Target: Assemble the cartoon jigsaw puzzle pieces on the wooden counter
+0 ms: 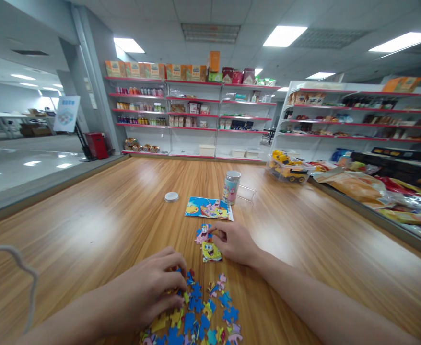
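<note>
Loose jigsaw pieces [196,314], mostly blue and yellow, are heaped near the front edge of the view. My left hand [163,280] rests over the left side of the heap with its fingers curled and apart; nothing held shows in it. Beyond the heap lie a joined yellow face section [210,251] and, touching or just behind it, a pink and blue section [202,233]. My right hand [230,239] is at their right side, index finger extended onto the pink section, other fingers bent. A printed picture sheet [208,209] lies farther back.
A clear can with a picture label [231,188] stands at the sheet's right corner, beside a wire stand [247,193]. A white lid [171,196] lies left. Toy trucks fill a plastic bin [289,168] at back right, near packages. A cable [30,270] runs at left.
</note>
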The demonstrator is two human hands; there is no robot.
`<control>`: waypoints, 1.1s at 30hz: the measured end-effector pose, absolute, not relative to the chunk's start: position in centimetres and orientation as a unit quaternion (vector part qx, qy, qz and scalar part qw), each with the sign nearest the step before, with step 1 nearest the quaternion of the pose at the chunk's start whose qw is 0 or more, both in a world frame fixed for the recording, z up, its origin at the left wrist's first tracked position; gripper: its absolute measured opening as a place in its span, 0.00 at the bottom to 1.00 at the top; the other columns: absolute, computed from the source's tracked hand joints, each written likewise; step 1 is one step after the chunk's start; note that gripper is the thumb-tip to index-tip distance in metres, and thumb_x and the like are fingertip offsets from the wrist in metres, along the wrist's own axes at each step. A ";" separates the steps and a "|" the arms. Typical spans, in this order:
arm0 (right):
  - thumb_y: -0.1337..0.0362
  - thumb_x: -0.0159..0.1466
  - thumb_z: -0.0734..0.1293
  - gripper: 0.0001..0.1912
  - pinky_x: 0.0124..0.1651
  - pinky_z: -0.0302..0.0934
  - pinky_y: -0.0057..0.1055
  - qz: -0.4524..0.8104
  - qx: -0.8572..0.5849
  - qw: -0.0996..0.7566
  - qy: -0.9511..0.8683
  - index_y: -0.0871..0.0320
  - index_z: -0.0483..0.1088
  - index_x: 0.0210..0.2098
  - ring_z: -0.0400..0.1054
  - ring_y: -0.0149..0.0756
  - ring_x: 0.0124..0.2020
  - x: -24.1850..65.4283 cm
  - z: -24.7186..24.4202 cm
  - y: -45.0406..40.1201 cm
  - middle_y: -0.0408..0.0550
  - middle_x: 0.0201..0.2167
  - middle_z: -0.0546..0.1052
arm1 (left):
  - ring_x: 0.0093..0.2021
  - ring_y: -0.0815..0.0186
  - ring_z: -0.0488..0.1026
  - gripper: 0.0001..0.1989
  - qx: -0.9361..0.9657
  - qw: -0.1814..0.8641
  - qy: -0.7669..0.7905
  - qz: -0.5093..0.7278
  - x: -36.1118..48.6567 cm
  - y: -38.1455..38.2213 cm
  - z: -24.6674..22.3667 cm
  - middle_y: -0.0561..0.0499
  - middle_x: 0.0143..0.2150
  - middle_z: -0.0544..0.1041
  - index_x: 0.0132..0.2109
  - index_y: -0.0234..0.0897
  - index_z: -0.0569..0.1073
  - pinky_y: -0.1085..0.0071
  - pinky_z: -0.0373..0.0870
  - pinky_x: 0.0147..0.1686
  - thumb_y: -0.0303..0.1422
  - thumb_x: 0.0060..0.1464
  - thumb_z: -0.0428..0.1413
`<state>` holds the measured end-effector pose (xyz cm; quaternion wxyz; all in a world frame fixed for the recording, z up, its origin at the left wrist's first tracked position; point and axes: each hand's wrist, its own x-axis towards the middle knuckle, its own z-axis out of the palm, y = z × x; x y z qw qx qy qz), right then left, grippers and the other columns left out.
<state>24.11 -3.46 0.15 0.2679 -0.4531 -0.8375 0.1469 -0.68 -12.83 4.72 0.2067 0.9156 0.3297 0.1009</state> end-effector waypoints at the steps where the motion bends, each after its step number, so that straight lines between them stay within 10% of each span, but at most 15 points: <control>1: 0.69 0.58 0.63 0.13 0.26 0.47 0.25 0.147 -0.453 0.268 -0.837 0.54 0.78 0.38 0.59 0.28 0.20 24.1 0.2 -3.5 0.38 0.18 0.67 | 0.48 0.60 0.68 0.08 0.916 0.206 0.329 0.105 -0.7 -12.8 4.6 0.49 0.47 0.71 0.45 0.39 0.75 0.65 0.68 0.47 0.25 0.61 0.56; 33: 0.70 0.57 0.64 0.14 0.26 0.45 0.25 0.149 -0.446 0.275 -0.839 0.53 0.78 0.39 0.56 0.27 0.19 24.0 0.0 -3.4 0.37 0.17 0.66 | 0.46 0.61 0.68 0.10 0.923 0.200 0.302 0.129 -0.9 -12.9 4.7 0.48 0.47 0.72 0.45 0.40 0.76 0.67 0.70 0.45 0.24 0.62 0.53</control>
